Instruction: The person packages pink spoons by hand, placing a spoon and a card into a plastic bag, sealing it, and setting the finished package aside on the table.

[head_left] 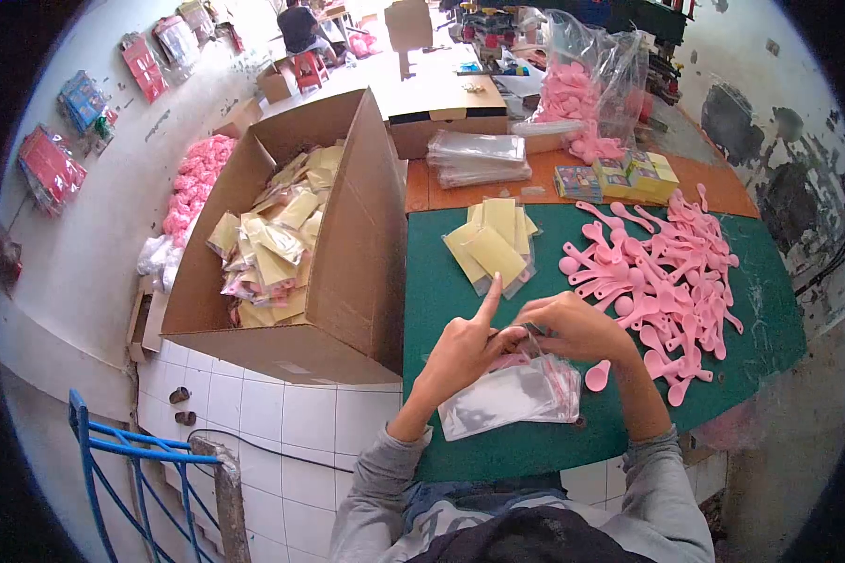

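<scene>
My left hand (469,349) pinches a clear plastic bag between thumb and fingers, its index finger stretched out forward. My right hand (577,327) meets it at the bag's edge, fingertips curled in; something pink shows beneath the fingers, partly hidden. Under both hands lies a stack of clear plastic bags (502,402) on the green table mat (432,281). Just beyond the left hand are several packed bags with yellow cards (496,246). To the right of my right hand spreads a heap of pink plastic spoons (662,281), with a single spoon (598,375) close to my wrist.
At left stands a large cardboard box (352,272) holding many packed bags. Behind the mat are more clear bags (479,155), small card stacks (629,176) and a big bag of pink pieces (573,98). A blue metal railing (145,450) is at lower left; a person (300,28) sits far back.
</scene>
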Demonstrator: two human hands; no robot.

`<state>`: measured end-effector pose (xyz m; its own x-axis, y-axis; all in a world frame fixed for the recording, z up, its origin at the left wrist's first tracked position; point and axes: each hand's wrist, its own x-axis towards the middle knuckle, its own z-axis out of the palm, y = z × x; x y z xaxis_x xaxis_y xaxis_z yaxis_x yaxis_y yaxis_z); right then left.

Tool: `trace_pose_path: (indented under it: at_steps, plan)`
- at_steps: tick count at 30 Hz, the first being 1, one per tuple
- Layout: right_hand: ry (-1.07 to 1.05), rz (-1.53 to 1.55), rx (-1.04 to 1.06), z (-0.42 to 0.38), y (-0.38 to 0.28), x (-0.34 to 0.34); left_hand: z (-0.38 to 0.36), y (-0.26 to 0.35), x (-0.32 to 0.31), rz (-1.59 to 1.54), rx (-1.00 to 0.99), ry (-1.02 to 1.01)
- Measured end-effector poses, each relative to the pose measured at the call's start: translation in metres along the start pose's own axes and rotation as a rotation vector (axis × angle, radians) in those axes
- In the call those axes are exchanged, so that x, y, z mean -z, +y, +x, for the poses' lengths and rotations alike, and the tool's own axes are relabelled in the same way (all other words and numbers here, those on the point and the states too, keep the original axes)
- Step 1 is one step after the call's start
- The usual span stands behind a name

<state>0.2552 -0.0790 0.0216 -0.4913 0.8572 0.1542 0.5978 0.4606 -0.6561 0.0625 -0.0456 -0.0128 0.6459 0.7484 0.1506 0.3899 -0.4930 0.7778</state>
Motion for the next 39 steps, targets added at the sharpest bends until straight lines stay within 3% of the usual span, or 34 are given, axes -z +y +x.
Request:
trace_pose_path:
  at_steps: [2,5,8,9,12,15,18,19,22,26,29,33,36,39]
  plan:
    - [0.025,0.089,-0.070,-0.002,0.000,0.004,0.001,-0.003,0.003,-0.001,-0.025,-0.028]
    - [0.102,0.229,-0.169,-0.006,0.008,0.012,-0.003,-0.018,0.023,-0.407,0.039,-0.173]
    - [0.179,0.338,-0.269,-0.012,0.021,0.014,-0.005,-0.035,0.019,-0.758,-0.087,-0.023]
    - [0.176,0.364,-0.299,-0.015,0.031,0.011,-0.005,-0.031,0.017,-0.821,-0.045,0.044]
    - [0.214,0.590,-0.380,-0.028,0.029,0.010,-0.001,-0.034,0.004,-0.834,0.060,0.220]
    - [0.335,0.725,-0.441,-0.048,0.026,-0.007,0.002,-0.034,-0.006,-0.858,0.094,0.187]
    - [0.200,0.451,-0.427,-0.049,0.042,-0.007,0.005,-0.038,-0.026,-0.903,0.120,0.151]
    - [0.328,0.579,-0.316,-0.047,0.048,-0.016,0.004,-0.041,-0.033,-1.005,0.105,0.122]
    - [0.384,0.682,-0.492,-0.045,0.042,-0.025,-0.006,-0.038,-0.042,-0.911,0.023,0.087]
    - [0.399,0.720,-0.426,-0.041,0.045,-0.028,-0.007,-0.044,-0.046,-0.914,-0.005,0.069]
    - [0.193,1.018,-0.324,-0.045,0.032,-0.011,-0.007,-0.043,-0.042,-1.164,0.111,0.094]
    - [0.026,0.921,-0.320,-0.054,0.039,-0.007,-0.010,-0.046,-0.048,-1.316,0.167,0.105]
    - [0.054,0.953,-0.376,-0.049,0.030,-0.006,-0.014,-0.057,-0.060,-1.386,0.198,0.082]
    - [-0.033,0.713,-0.393,-0.046,0.037,-0.015,-0.019,-0.064,-0.065,-1.425,0.313,0.098]
